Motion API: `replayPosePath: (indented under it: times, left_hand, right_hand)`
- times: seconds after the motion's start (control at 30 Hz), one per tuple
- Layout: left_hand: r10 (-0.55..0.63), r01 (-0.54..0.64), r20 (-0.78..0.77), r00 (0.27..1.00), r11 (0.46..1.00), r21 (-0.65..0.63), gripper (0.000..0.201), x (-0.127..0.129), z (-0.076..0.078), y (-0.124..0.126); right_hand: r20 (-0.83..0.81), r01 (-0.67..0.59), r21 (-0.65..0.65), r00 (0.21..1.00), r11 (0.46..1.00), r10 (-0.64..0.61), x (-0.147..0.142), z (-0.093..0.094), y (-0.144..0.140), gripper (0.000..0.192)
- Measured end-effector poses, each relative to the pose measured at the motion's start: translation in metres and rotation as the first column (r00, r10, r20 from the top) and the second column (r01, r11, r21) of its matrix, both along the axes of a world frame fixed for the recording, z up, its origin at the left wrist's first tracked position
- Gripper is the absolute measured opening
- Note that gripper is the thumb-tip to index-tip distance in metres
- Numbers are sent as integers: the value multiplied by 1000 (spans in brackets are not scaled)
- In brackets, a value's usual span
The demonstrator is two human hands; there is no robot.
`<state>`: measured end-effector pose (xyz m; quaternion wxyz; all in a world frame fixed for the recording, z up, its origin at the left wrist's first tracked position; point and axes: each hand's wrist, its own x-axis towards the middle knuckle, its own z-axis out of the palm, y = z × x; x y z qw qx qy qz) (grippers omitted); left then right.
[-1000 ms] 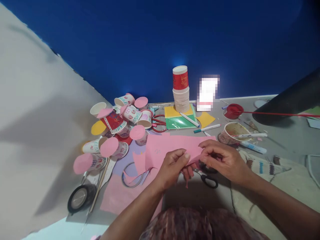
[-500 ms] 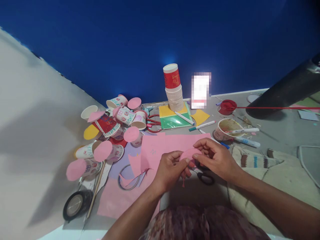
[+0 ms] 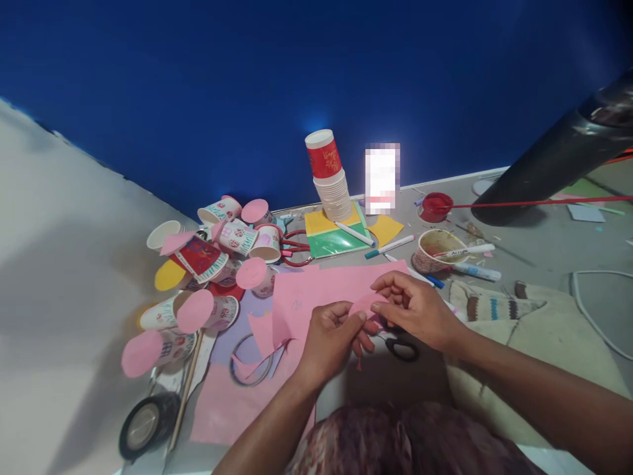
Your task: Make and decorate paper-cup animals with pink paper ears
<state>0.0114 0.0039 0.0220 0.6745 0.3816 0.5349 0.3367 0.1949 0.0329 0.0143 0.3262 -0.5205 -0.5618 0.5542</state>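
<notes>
Both hands met over the person's lap, just above the near edge of the large pink paper sheet (image 3: 321, 287) spread on the floor. Between them was a small pink paper cut-out (image 3: 364, 305), roughly round. The left hand (image 3: 330, 336) had its grip closed on the cut-out's near-left edge, thumb on top and fingers beneath. The right hand (image 3: 414, 307) pinched the far-right edge between thumb and forefinger, its other fingers curled over.

The piece looked thin, light and limp: it would likely fold or crease under any squeeze and tear if the two hands pulled apart. Holding it at the rim with fingertips, as here, seemed the sound way, since a grasp across the middle would probably buckle it. A narrow pink sliver hung down below the left hand.

Black-handled scissors (image 3: 401, 348) lay on the floor just under the right hand. To the left sat a heap of decorated paper cups (image 3: 232, 237), several capped with pink discs, and a roll of black tape (image 3: 144, 422). Farther back stood a stack of paper cups (image 3: 332, 185) on yellow and green sheets (image 3: 332, 239).
</notes>
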Motion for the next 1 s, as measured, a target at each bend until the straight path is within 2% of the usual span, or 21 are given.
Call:
replayPosePath:
  times: [0.23, 0.53, 0.67, 1.0]
  left_hand:
    - [32, -32, 30, 999, 999, -23, 36, 1, -3, 1]
    - [71, -71, 16, 997, 997, -17, 37, 2, -2, 2]
    - [86, -85, 24, 996, 996, -21, 35, 3, -3, 1]
    - [78, -77, 38, 996, 996, -34, 38, 5, -3, 1]
  right_hand:
    - [-29, -7, -18, 1000, 1000, 7, 0, 2, 2, 31]
    - [-3, -157, -121, 988, 980, 157, 3, 5, 2, 34]
    - [20, -148, -130, 988, 980, 152, 3, 5, 2, 38]
    - [33, -137, -134, 989, 981, 143, 4, 3, 2, 32]
